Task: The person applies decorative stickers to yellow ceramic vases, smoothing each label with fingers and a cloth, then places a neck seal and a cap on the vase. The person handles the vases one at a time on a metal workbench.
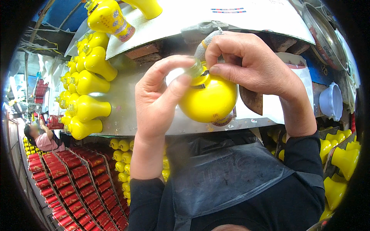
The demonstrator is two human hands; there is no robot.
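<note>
A round-shouldered, glossy yellow bottle (210, 101) is tilted toward me in front of my body. My left hand (160, 90) has thumb and forefinger round its blurred, clear glass neck (196, 69). Thumb and fingers of my right hand (246, 61) pinch together at the base of the neck, on a small dark strip (205, 72). Part of that strip is hidden by the fingers. Another dark piece (199, 86) shows on the shoulder. A grey knitted glove (200, 30) lies just behind my hands. Beside the bottle is a brown, pointed flat piece (251, 101).
Several yellow bottles (92, 82) lie stacked at the table's left. A decorated yellow bottle (110, 19) lies on the white board (266, 19), near two thin strips (228, 10). Red packages (69, 184) fill racks lower left, near another person (46, 138). A pale blue basin (330, 102) is at right.
</note>
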